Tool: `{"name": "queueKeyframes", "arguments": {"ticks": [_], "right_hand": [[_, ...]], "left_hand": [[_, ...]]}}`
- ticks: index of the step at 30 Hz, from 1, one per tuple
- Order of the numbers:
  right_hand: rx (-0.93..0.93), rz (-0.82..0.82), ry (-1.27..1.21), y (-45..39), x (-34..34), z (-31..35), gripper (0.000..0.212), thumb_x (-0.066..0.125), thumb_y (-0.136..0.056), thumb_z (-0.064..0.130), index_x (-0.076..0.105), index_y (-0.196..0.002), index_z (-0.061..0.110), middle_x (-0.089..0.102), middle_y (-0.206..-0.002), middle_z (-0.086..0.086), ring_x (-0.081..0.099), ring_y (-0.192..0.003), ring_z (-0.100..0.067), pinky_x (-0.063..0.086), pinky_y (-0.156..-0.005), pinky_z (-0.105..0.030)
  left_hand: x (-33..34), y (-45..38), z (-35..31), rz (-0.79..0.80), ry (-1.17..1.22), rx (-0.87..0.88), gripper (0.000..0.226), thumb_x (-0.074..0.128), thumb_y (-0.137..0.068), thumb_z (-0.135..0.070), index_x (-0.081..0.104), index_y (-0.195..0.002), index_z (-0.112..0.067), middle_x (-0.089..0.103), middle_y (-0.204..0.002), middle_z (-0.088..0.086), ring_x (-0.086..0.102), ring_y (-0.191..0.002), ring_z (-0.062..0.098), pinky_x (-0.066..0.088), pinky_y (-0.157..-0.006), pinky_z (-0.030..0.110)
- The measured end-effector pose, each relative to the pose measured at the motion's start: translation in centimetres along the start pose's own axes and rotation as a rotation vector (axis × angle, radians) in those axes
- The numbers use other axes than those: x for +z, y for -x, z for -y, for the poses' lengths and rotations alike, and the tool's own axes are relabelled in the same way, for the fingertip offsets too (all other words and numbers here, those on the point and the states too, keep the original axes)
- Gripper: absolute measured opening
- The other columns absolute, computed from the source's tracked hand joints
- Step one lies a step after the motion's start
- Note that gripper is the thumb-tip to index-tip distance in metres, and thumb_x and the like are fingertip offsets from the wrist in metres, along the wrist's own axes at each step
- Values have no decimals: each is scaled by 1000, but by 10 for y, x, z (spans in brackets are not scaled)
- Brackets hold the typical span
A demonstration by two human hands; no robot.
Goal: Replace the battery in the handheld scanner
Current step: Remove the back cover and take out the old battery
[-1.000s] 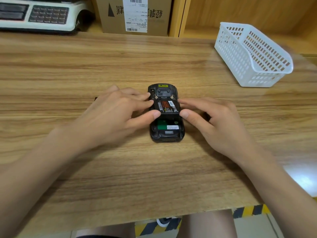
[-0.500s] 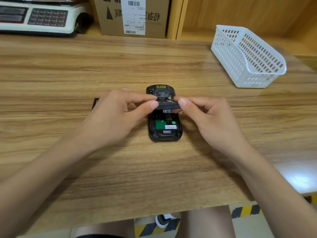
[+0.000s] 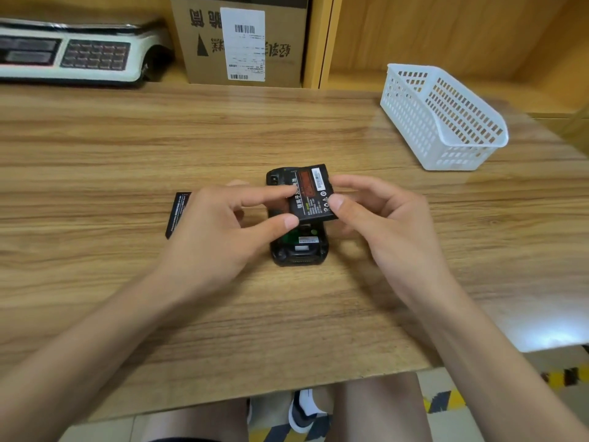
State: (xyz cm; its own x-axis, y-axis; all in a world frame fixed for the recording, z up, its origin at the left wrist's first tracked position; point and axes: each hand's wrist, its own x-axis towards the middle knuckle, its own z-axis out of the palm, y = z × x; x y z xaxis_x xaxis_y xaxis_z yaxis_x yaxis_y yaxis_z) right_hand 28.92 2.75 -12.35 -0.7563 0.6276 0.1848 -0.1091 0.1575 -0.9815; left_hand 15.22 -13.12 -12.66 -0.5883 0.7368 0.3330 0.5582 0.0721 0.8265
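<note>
The black handheld scanner (image 3: 299,255) lies face down in the middle of the wooden table (image 3: 95,154), its battery bay uncovered and a green board showing inside. A black battery (image 3: 314,194) with a red-brown label is held tilted above the bay, clear of the scanner. My left hand (image 3: 220,231) pinches its left edge between forefinger and thumb. My right hand (image 3: 385,218) grips its right edge with the thumb in front. A second flat black piece (image 3: 177,212) with white print lies on the table, partly hidden behind my left hand.
A white perforated plastic basket (image 3: 446,119) stands at the back right. A weighing scale (image 3: 73,55) and a cardboard box (image 3: 242,43) sit on the shelf behind the table. The table's front edge runs just above my knees.
The battery, flat in the bay a second ago, has been lifted out and tipped up so its label faces me. Both hands rose with it.
</note>
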Motion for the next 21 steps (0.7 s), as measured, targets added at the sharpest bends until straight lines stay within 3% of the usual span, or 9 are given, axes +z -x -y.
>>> {"name": "queueKeyframes", "arguments": {"ticks": [4,5,8,11,13,15,18,21], "right_hand": [[35,-67,-123,3,-2,7,42,68,-89,0,62,-128,12,78,-85,-1,72,-73,-6,54,-66,-17],[25,-78,-127,4,-3,9,41,67,-89,-1,63,-128,14,78,-84,2,72,-74,-5,54,-67,-17],[-7,-123,-114,7,-10,14,41,65,-91,0,63,-128,17,78,-88,4,72,-78,-6,57,-73,-24],[-40,-171,-110,9,-21,18,41,66,-90,0,64,-126,20,79,-93,-2,72,-83,-9,58,-82,-34],[-61,-181,-110,9,-27,21,43,67,-88,-2,65,-123,23,79,-92,-1,71,-81,-9,58,-81,-33],[-76,-190,-101,7,-34,22,45,68,-88,-3,63,-127,19,80,-95,-3,71,-80,-9,59,-79,-29],[-95,-226,-87,3,-48,22,47,67,-88,-4,62,-131,14,79,-98,-5,71,-79,-11,58,-75,-28],[-107,-271,-67,-2,-64,25,45,66,-89,-4,62,-131,13,79,-101,-8,72,-82,-14,59,-74,-29]], "left_hand": [[7,-6,-11,-48,57,56,41,79,-76,-30,71,-114,-42,75,-103,-4,51,-69,25,42,-62,36],[10,-8,-15,-55,68,81,41,79,-77,-27,71,-114,-42,75,-102,-5,56,-73,20,43,-62,35],[19,-14,-23,-42,56,135,42,81,-79,-17,69,-114,-38,74,-103,-7,58,-78,-7,39,-68,10],[30,-22,-30,-40,85,144,40,80,-80,-15,71,-114,-35,75,-101,-9,61,-82,-7,39,-70,7],[39,-28,-33,-37,138,147,40,80,-80,-13,71,-112,-35,74,-95,-14,60,-77,-8,39,-67,8],[48,-33,-35,-33,154,157,39,81,-80,-17,72,-112,-37,73,-92,-12,57,-68,-4,42,-63,17],[60,-42,-41,-21,159,170,38,79,-80,-23,72,-115,-37,75,-100,-2,66,-80,26,53,-67,47],[72,-56,-47,54,183,173,39,76,-84,-18,70,-120,-34,75,-108,-6,69,-97,13,53,-75,54]]}}
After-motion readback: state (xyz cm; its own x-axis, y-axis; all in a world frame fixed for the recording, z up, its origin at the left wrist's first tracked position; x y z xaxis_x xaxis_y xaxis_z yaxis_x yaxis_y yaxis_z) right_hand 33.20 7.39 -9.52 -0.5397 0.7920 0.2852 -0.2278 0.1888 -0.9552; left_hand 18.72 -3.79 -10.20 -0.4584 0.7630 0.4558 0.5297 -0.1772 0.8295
